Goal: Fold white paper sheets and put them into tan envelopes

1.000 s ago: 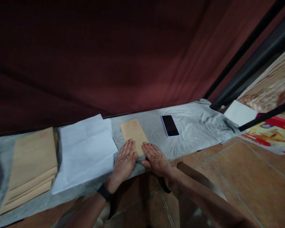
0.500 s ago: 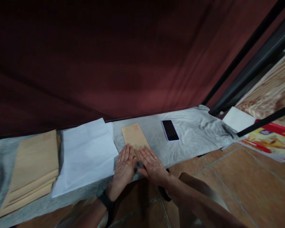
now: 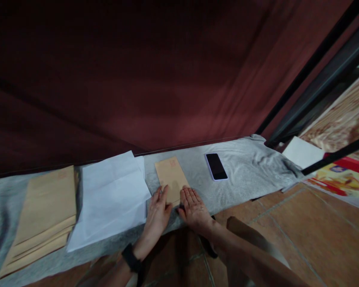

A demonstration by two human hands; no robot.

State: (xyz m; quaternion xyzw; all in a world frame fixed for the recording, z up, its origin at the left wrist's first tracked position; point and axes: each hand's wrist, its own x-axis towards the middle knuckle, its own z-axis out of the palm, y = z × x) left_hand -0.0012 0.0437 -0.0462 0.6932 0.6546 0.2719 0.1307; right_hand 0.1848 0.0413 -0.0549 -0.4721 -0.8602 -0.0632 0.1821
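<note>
A small brown envelope with a faint red print at its top lies flat on a grey cloth. My left hand rests at its lower left corner, fingers extended and thumb apart near the bottom edge. On the lower right edge lies my right hand, flat with the fingers stretched out side by side. Neither hand grips anything. To the left are white paper sheets, slightly fanned. A purple-edged phone, screen dark, lies right of the envelope.
Farther left a stack of several larger brown envelopes lies on the cloth. Behind hangs a dark red fabric. Black bars, a white box and a red-yellow package are at the right. Tiled floor lies in front.
My hands have moved apart toward the envelope's two sides, uncovering more of its lower part. The view has shifted slightly.
</note>
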